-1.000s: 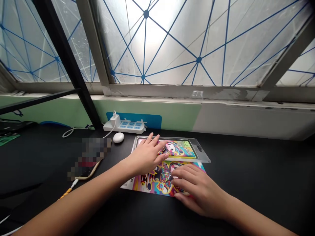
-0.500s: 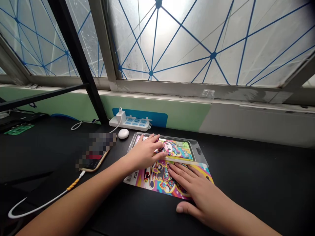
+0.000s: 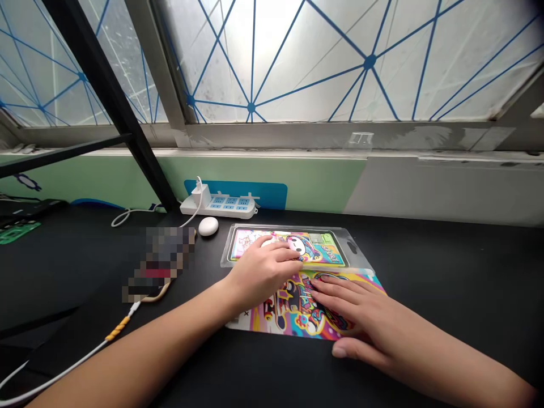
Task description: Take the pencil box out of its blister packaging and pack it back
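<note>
My left hand (image 3: 263, 272) lies palm down on a clear plastic blister pack (image 3: 359, 255), its fingers over the left part of a colourful cartoon card (image 3: 318, 249) sealed inside. My right hand (image 3: 352, 317) rests flat, fingers spread, on a glossy printed cartoon sheet or box panel (image 3: 284, 311) just in front of the pack. The two hands sit close together, and the fingertips of my right hand come near the pack's front edge. Both hands hide parts of the artwork beneath them.
The black desk (image 3: 446, 283) carries a white power strip (image 3: 219, 207), a small white oval object (image 3: 208, 226), a pixelated object (image 3: 159, 263) with a cable, and a green circuit board (image 3: 17, 232). A black metal bar (image 3: 110, 102) crosses the left side.
My right hand has slid right across the printed sheet. My left hand has drawn back toward me, showing more of the card. The view has also shifted slightly.
</note>
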Action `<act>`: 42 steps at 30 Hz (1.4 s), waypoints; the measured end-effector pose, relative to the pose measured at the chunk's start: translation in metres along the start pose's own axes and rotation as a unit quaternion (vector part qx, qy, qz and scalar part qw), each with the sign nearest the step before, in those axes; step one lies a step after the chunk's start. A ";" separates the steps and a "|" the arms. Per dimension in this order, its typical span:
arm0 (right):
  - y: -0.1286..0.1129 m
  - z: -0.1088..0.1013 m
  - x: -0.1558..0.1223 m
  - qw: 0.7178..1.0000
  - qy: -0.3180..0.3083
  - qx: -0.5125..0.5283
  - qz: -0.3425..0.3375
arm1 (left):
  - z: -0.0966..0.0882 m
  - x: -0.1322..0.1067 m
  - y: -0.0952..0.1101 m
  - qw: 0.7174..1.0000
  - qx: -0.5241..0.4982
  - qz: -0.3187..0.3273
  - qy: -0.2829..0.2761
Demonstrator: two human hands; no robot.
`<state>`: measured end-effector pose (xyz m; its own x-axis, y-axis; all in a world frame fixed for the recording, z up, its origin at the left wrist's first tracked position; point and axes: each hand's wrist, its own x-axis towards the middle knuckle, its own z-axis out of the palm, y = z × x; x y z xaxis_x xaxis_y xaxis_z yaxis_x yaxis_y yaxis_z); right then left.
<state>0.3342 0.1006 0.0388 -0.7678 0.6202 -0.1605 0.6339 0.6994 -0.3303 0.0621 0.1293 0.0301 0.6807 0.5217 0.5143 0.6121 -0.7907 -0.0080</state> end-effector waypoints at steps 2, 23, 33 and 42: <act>0.006 -0.002 0.000 1.000 0.013 0.006 -0.009 | 0.001 -0.001 -0.004 0.999 0.006 0.031 0.012; 0.014 0.020 0.013 0.983 0.155 -0.011 0.098 | 0.001 0.003 -0.003 0.981 0.001 -0.176 -0.080; 0.010 0.010 0.021 0.972 0.196 -0.015 0.125 | -0.010 0.003 -0.023 0.963 -0.036 -0.239 -0.119; 0.052 -0.021 -0.008 0.966 0.215 0.097 0.105 | -0.025 0.007 -0.031 0.972 -0.071 -0.217 -0.058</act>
<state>0.3758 0.1397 0.0427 -0.4884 0.8606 0.1442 0.7101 0.4881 -0.5075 0.0377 0.1491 0.0550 0.4168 0.8421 0.3423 0.7957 -0.5201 0.3104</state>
